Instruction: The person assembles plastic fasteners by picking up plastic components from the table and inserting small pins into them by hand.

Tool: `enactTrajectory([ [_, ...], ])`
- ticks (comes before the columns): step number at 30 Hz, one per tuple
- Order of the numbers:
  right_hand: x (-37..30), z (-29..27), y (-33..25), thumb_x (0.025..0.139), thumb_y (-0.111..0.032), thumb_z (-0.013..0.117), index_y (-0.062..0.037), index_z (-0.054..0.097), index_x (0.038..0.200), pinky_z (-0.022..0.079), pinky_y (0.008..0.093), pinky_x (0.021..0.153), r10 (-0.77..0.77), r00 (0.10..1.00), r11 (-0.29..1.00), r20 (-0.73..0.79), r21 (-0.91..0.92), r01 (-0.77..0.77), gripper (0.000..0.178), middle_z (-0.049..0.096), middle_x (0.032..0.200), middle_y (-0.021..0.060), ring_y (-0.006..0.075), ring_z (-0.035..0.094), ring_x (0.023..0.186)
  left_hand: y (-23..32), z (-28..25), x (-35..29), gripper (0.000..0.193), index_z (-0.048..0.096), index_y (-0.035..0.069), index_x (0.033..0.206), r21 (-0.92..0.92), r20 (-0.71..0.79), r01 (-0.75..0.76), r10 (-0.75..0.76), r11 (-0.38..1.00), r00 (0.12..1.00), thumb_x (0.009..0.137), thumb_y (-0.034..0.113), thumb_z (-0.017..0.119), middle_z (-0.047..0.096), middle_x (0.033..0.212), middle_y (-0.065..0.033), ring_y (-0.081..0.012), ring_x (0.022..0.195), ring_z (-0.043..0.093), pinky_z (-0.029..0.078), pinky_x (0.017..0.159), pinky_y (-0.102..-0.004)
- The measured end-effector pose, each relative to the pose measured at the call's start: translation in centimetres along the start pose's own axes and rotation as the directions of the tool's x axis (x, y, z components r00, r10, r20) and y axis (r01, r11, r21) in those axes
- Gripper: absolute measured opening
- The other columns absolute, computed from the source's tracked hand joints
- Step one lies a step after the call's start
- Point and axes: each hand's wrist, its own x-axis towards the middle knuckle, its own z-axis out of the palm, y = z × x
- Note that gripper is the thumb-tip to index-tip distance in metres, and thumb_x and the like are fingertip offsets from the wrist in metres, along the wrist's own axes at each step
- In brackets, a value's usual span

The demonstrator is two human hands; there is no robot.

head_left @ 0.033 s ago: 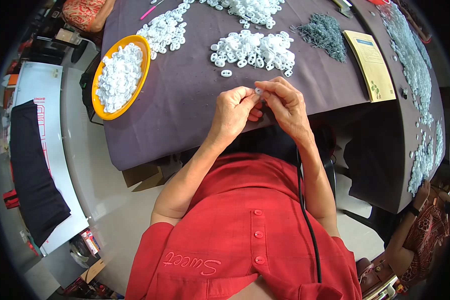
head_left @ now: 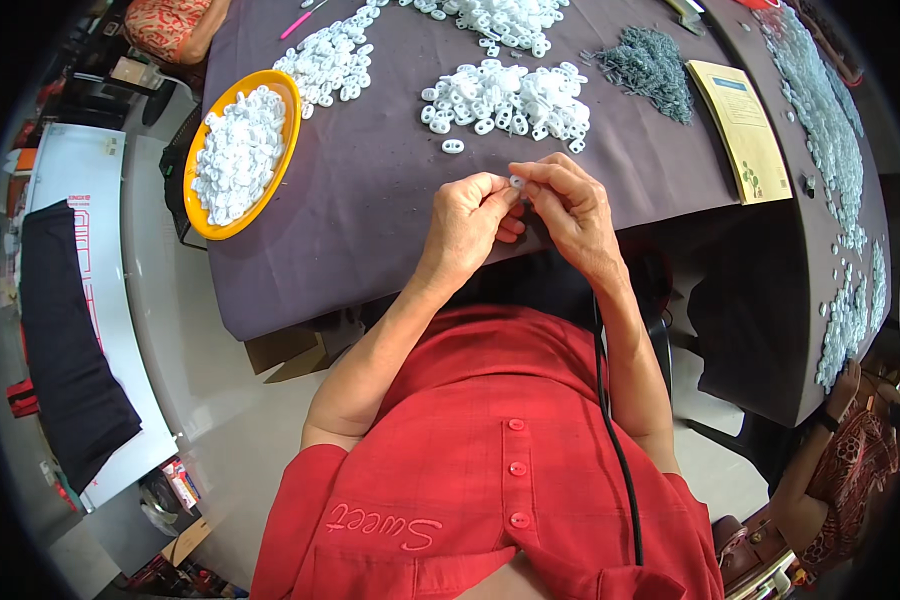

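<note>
A: What has changed?
B: No visible change against the preceding picture. The piece [head_left: 516,183], small and white, is still right of the bowl [head_left: 293,110], well apart from it, pinched between the fingers of the left hand [head_left: 463,215] and right hand [head_left: 575,213]. Judged: work on it stands at the same stage; its finer detail is too small to tell.

A: Edges and room?
B: Right of the bowl, the counter's [head_left: 350,240] near edge runs beneath the wrists. The white pile [head_left: 510,98], also right of the bowl, limits forward reach. Judged: the best open room lies between bowl and left hand.
</note>
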Motion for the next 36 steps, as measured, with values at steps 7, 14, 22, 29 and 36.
enactTrajectory([
  [7,0.0,0.0,-0.1,0.077,0.002,0.053,-0.0003,0.061,0.098,0.044,0.0253,0.06,-0.025,0.999,0.999,0.02,-0.029,0.026,0.023,0.055,0.08,0.0064,0.0149,0.055,0.066,0.0,0.0,0.1,0.017,0.061,-0.005,0.083,-0.171,0.019,0.083,-0.081,0.982,0.997,0.087,0.01,0.055,0.062,0.071,-0.0074,-0.0118,0.057,0.06,0.051,0.051,-0.0227],
  [14,0.0,-0.3,-0.9,0.073,0.004,0.058,-0.0001,0.058,0.104,0.045,0.0236,0.066,-0.047,0.994,0.996,0.099,-0.073,0.055,0.031,0.055,0.092,0.0065,0.0131,0.056,0.074,0.6,-0.2,-0.1,0.017,0.062,-0.001,0.091,-0.167,0.019,0.135,-0.134,0.977,0.991,0.087,0.015,0.056,0.064,0.079,-0.0081,-0.0142,0.067,0.063,0.053,0.059,-0.0254],
  [22,-0.3,-0.1,0.0,0.072,0.0,0.062,-0.001,0.059,0.103,0.046,0.0268,0.061,-0.055,0.994,0.998,0.098,-0.036,0.059,0.031,0.056,0.091,0.0074,0.0163,0.056,0.07,0.6,-0.5,-0.2,0.017,0.061,-0.001,0.091,-0.1,0.041,0.16,-0.157,0.982,0.987,0.087,0.015,0.055,0.064,0.08,-0.0082,-0.0151,0.069,0.063,0.053,0.059,-0.0256],
  [29,0.0,-0.8,-0.2,0.08,-0.002,0.056,-0.0002,0.06,0.104,0.042,0.0209,0.065,0.02,0.994,1.0,0.108,0.022,-0.022,0.025,0.055,0.085,0.0046,0.0102,0.054,0.072,0.3,-0.2,-0.2,0.017,0.061,-0.003,0.091,-0.049,0.047,0.043,-0.041,0.998,0.998,0.087,0.013,0.054,0.064,0.079,-0.0094,-0.0152,0.068,0.063,0.053,0.059,-0.0253],
  [36,-0.2,-0.2,0.2,0.084,-0.004,0.054,-0.0015,0.062,0.101,0.042,0.0182,0.062,0.214,0.976,0.964,-0.028,0.168,-0.206,0.019,0.057,0.077,-0.0016,0.0045,0.051,0.068,0.3,0.2,-0.5,0.014,0.062,-0.004,0.085,0.025,-0.014,-0.018,0.019,1.0,1.0,0.085,0.008,0.055,0.063,0.073,-0.0075,-0.012,0.062,0.062,0.053,0.055,-0.0237],
])
